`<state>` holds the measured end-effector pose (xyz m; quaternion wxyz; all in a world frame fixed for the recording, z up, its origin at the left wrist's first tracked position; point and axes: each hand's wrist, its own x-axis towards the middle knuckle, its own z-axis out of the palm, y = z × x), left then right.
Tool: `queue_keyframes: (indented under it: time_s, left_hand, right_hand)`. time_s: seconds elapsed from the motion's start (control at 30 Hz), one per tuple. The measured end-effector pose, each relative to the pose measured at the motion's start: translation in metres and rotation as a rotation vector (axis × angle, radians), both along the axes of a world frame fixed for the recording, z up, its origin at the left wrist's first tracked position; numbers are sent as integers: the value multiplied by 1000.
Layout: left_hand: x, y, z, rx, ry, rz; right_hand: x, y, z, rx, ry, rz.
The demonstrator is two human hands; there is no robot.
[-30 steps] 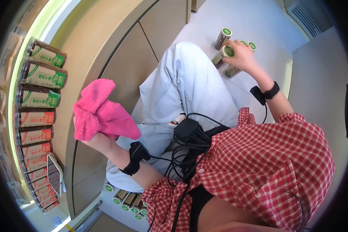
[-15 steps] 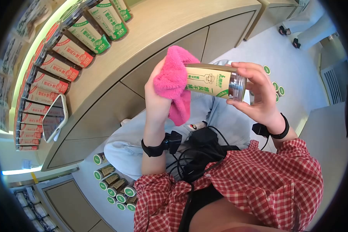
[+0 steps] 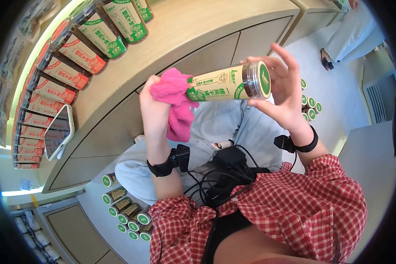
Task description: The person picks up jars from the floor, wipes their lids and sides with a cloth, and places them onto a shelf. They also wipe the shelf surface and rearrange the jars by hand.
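My left hand (image 3: 152, 103) is closed round a fluffy pink cloth (image 3: 174, 90). The cloth presses against the base end of a clear plastic jar (image 3: 218, 83), which lies sideways in the air over my lap. A cream and green label wraps the jar, and its round green lid (image 3: 264, 79) points to the right. Around the lid end, my right hand (image 3: 286, 88) has its fingers spread, with the thumb tip close below the lid's rim and a fingertip near its upper side. Part of the left fingers is hidden behind the cloth.
Jars with red labels (image 3: 81, 53) and green labels (image 3: 102, 37) line the curved counter (image 3: 180, 26). A phone (image 3: 59, 132) leans at the counter edge. Green-lidded jars stand on the floor at left (image 3: 123, 215) and right (image 3: 311, 103). Another person's legs (image 3: 354, 33) appear at upper right.
The jar and both hands have shifted left, and the lid has turned to face more toward me. My right fingers have loosened and spread from the lid end. The other person's feet have moved.
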<state>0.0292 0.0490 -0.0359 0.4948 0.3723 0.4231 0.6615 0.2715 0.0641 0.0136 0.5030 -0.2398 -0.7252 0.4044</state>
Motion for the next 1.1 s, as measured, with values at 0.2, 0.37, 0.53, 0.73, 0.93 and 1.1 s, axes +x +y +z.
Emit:
queue_keyframes:
  time_s: [0.2,0.37,0.53,0.73,0.93,1.1]
  left_hand:
    - [-5,-22,22,254,316,187]
    - [26,-25,35,411,756,-146]
    - [27,-16,25,578,739,-133]
    - [25,-10,12,432,272,-43]
    - [18,-9,13,101,-446,-353]
    - [28,-17,15,41,-152,-412]
  right_hand:
    - [-26,5,-4,106,-169,104]
    - [-45,0,-6,146,-269,45]
    - [-42,-3,-6,-67,-142,28]
    - [-40,-2,-1,-363,127,101]
    - [-36,14,9,-500,290,273]
    - [-38,14,0,-538,162,290]
